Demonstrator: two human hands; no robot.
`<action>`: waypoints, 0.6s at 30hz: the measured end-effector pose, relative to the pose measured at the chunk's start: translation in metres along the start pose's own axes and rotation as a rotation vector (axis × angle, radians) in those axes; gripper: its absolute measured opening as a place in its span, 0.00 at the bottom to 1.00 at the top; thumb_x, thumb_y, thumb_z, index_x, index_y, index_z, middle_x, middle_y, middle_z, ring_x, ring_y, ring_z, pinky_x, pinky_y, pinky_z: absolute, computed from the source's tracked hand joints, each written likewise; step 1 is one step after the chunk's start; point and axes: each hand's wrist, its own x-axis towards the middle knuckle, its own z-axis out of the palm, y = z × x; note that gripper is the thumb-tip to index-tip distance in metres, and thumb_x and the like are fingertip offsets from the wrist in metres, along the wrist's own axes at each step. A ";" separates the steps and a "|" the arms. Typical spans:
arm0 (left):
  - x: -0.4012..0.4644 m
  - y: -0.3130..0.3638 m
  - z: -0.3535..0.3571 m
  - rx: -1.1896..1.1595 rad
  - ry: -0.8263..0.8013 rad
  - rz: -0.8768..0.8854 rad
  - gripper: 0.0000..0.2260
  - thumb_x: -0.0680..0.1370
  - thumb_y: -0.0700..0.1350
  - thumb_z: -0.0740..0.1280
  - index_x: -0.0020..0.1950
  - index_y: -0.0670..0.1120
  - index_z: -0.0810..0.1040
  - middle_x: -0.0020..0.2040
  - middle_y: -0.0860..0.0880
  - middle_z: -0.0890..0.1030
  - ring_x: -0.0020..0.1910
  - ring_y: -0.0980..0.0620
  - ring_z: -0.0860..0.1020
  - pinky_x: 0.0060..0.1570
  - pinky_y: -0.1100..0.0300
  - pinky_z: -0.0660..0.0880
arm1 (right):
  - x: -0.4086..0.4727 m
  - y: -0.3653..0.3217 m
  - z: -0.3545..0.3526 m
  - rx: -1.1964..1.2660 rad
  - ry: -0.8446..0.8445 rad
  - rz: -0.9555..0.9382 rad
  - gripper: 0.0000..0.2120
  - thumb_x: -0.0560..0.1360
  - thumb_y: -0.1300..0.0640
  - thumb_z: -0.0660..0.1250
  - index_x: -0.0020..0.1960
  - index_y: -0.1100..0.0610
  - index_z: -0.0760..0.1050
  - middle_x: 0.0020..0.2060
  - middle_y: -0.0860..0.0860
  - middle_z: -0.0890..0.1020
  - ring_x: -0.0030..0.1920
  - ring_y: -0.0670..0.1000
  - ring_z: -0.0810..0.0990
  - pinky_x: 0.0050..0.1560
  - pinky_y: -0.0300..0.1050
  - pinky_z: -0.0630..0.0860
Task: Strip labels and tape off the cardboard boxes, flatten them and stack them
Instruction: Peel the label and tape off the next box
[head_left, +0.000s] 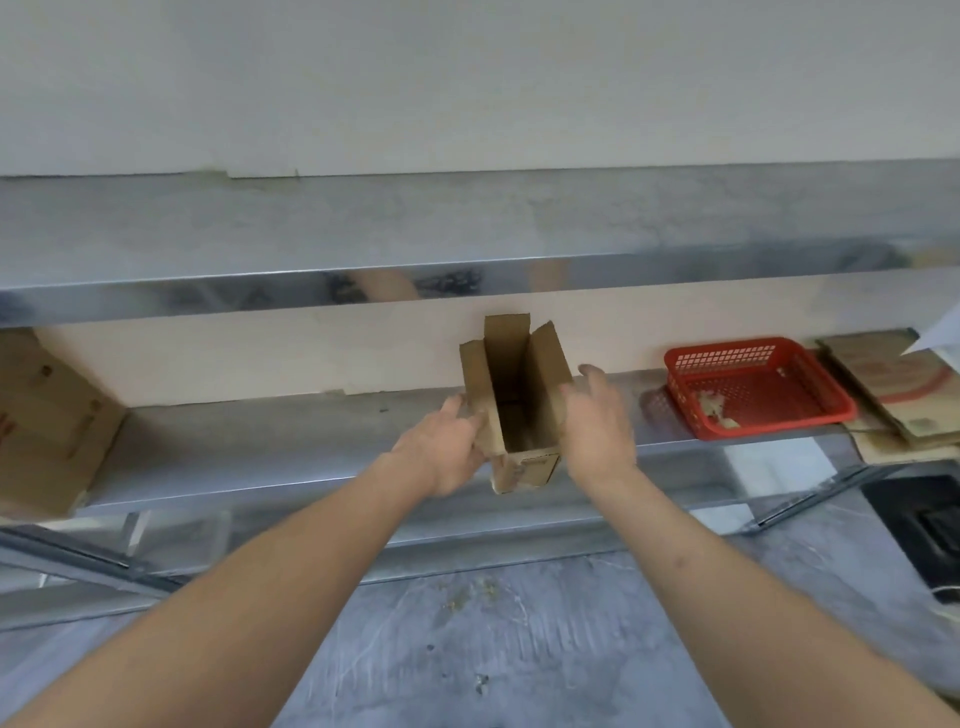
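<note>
A small brown cardboard box (511, 400) stands with its top flaps open, held between both hands just above the front edge of the steel table (291, 457). My left hand (441, 449) grips its left wall and flap. My right hand (597, 421) lies against its right wall with fingers fairly straight. The inside of the box looks empty. A stack of flattened cardboard (883, 395) lies at the table's right end.
A red plastic basket (753, 389) holding paper scraps sits right of the box. A larger cardboard box (47, 421) stands at the table's left end. A steel shelf (467, 234) runs overhead. Grey floor lies below, with a black object (924, 525) at right.
</note>
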 end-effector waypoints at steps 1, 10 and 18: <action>0.002 -0.002 0.002 0.015 0.002 0.007 0.23 0.84 0.51 0.62 0.79 0.51 0.66 0.79 0.46 0.59 0.71 0.41 0.70 0.70 0.45 0.71 | 0.000 -0.004 0.001 -0.086 -0.006 -0.069 0.22 0.75 0.66 0.72 0.68 0.58 0.76 0.72 0.58 0.69 0.71 0.60 0.70 0.65 0.52 0.75; 0.014 -0.022 0.013 0.098 -0.058 0.126 0.34 0.84 0.41 0.61 0.84 0.53 0.47 0.84 0.55 0.46 0.82 0.39 0.53 0.76 0.44 0.64 | -0.012 -0.018 0.060 -0.192 -0.286 -0.059 0.40 0.77 0.24 0.44 0.81 0.38 0.31 0.81 0.67 0.41 0.80 0.71 0.42 0.80 0.66 0.45; 0.013 -0.054 0.021 0.005 -0.111 0.164 0.40 0.82 0.35 0.59 0.83 0.56 0.36 0.83 0.58 0.37 0.83 0.43 0.46 0.78 0.47 0.60 | -0.008 -0.031 0.079 -0.172 -0.125 -0.083 0.35 0.80 0.30 0.54 0.77 0.28 0.34 0.80 0.68 0.47 0.80 0.72 0.46 0.79 0.68 0.50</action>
